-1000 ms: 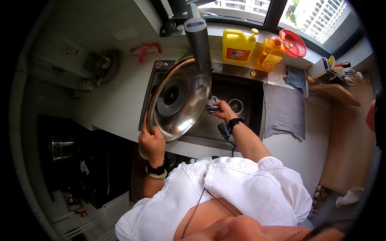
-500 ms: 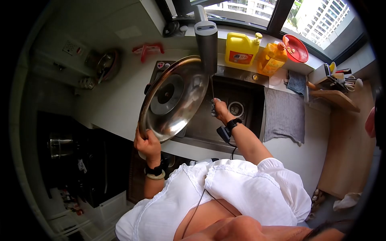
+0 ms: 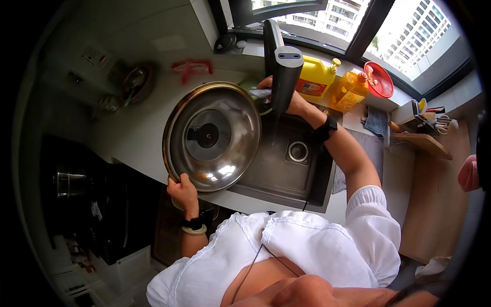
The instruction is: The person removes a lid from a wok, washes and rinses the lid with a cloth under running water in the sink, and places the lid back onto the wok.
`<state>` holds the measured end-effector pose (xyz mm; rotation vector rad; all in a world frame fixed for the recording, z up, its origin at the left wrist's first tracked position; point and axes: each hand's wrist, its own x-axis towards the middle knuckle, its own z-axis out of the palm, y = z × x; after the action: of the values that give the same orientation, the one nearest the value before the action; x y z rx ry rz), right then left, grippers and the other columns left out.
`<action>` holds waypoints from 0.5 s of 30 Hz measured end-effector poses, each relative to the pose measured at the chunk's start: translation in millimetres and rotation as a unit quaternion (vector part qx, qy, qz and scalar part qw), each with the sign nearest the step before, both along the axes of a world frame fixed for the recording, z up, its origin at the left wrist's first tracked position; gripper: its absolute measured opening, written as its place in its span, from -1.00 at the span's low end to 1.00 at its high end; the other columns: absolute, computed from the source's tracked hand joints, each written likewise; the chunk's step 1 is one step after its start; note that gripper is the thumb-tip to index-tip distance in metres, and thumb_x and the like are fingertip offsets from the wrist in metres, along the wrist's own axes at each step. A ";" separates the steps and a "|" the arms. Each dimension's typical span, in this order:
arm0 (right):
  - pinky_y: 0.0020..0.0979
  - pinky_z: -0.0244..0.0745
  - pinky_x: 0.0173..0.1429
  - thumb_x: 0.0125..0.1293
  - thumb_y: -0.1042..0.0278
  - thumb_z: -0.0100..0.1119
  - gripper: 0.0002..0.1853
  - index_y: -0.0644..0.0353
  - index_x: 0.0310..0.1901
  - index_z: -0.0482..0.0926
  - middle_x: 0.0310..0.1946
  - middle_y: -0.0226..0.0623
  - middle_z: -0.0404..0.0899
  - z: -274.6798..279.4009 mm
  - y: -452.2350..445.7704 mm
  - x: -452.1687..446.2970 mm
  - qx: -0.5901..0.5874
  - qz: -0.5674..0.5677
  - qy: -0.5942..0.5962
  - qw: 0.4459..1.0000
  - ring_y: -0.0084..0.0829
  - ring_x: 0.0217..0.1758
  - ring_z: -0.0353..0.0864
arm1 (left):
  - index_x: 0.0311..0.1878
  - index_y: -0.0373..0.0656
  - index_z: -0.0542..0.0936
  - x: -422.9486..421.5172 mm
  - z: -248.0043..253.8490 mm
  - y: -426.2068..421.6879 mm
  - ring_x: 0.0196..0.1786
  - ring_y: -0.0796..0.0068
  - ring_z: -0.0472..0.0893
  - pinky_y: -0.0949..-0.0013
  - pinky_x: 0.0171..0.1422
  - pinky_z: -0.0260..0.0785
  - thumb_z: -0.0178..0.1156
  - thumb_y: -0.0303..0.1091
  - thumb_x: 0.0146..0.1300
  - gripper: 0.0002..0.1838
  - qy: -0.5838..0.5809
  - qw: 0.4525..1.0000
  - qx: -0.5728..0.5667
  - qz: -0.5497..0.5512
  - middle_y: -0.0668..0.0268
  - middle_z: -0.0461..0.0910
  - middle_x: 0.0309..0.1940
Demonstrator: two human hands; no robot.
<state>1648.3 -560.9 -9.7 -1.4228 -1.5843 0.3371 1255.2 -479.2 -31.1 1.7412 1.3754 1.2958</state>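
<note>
A large round metal lid [image 3: 230, 163] with a dark centre knob is tilted over the left part of the sink [image 3: 266, 176]. My left hand [image 3: 183, 194] grips the lid's rim at its lower left. Behind the faucet [image 3: 287, 77] my right hand [image 3: 294, 102] is partly hidden, its fingers closed on a grey cloth [image 3: 260, 93] near the lid's upper right edge. A thin stream of water seems to fall from the faucet into the basin, left of the drain [image 3: 298, 151].
Behind the sink stand a yellow jug [image 3: 316, 77] and an orange bottle [image 3: 349, 92], with a red basket [image 3: 378, 79] beside them. A grey towel [image 3: 358, 153] lies right of the sink. A wooden board [image 3: 424, 145] leans farther right.
My right hand has moved up and back with the cloth, from over the basin to behind the faucet. The lid has turned flatter, with more of its round face showing.
</note>
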 end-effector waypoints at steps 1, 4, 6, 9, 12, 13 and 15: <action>-0.30 0.34 0.31 0.14 0.47 0.27 -0.44 0.20 0.22 0.39 0.18 -0.08 0.38 -4.3 10.1 -5.3 0.007 -0.017 -0.023 1.000 -0.21 0.24 0.42 | -0.40 -0.36 0.52 -0.7 -1.9 -0.8 -0.53 0.39 0.56 0.33 -0.36 0.40 0.09 -0.43 0.10 -0.85 0.012 1.000 -0.003 0.004 0.18 0.61 -0.57; -0.15 0.28 0.41 0.08 0.56 0.27 -0.28 0.15 0.33 0.29 0.39 0.01 0.16 -38.5 34.9 -17.8 0.034 -0.052 -0.047 0.997 0.04 0.42 0.22 | -0.40 -0.40 0.51 -2.7 1.6 -4.7 -0.49 0.54 0.46 0.41 -0.34 0.37 0.08 -0.50 0.09 -0.88 0.055 0.998 -0.020 0.018 0.32 0.56 -0.57; -0.11 0.24 0.44 0.07 0.63 0.24 -0.27 0.14 0.34 0.27 0.43 0.05 0.08 -54.7 40.0 -14.5 0.046 -0.062 -0.030 0.997 0.12 0.47 0.14 | -0.41 -0.43 0.49 -0.8 -0.4 -3.1 -0.47 0.64 0.40 0.45 -0.34 0.35 0.08 -0.54 0.08 -0.89 0.058 0.998 -0.019 0.019 0.38 0.53 -0.59; -0.14 0.26 0.44 0.01 0.70 0.18 -0.48 0.21 0.09 0.49 0.36 0.06 0.21 -87.6 48.6 -2.8 0.013 -0.080 -0.044 0.996 0.12 0.45 0.19 | -0.40 -0.38 0.53 -4.7 -11.0 2.6 -0.53 0.37 0.60 0.32 -0.37 0.41 0.09 -0.44 0.11 -0.84 0.038 0.999 0.006 -0.009 0.08 0.63 -0.56; -0.16 0.34 0.32 -0.06 0.68 0.20 -0.68 0.23 -0.20 0.61 0.19 0.00 0.37 -87.2 51.2 1.9 0.007 -0.118 -0.162 0.980 0.04 0.37 0.29 | -0.40 -0.41 0.52 -5.7 -13.8 3.2 -0.53 0.43 0.56 0.34 -0.36 0.41 0.09 -0.46 0.10 -0.84 0.044 0.999 0.015 -0.007 0.10 0.62 -0.57; -0.16 0.38 0.27 -0.08 0.68 0.21 -0.75 0.23 -0.30 0.64 0.12 -0.02 0.43 -76.5 49.7 0.0 0.013 -0.133 -0.204 0.970 0.01 0.33 0.33 | -0.40 -0.41 0.52 -6.4 -13.9 3.1 -0.53 0.44 0.56 0.34 -0.36 0.41 0.09 -0.46 0.10 -0.84 0.038 0.999 0.011 -0.004 0.11 0.61 -0.57; -0.16 0.41 0.11 -0.05 0.63 0.24 -0.77 0.20 -0.29 0.66 -0.03 -0.09 0.47 -64.2 44.7 1.6 0.021 -0.175 -0.228 0.958 -0.04 0.16 0.42 | -0.40 -0.41 0.52 -9.1 -14.6 2.9 -0.53 0.45 0.54 0.33 -0.35 0.41 0.08 -0.46 0.09 -0.84 0.027 1.000 0.002 0.003 0.13 0.61 -0.58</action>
<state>1649.8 -516.2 -73.9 -1.7987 -1.6354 -0.2515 1246.1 -476.3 -45.7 1.7880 1.4111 1.2632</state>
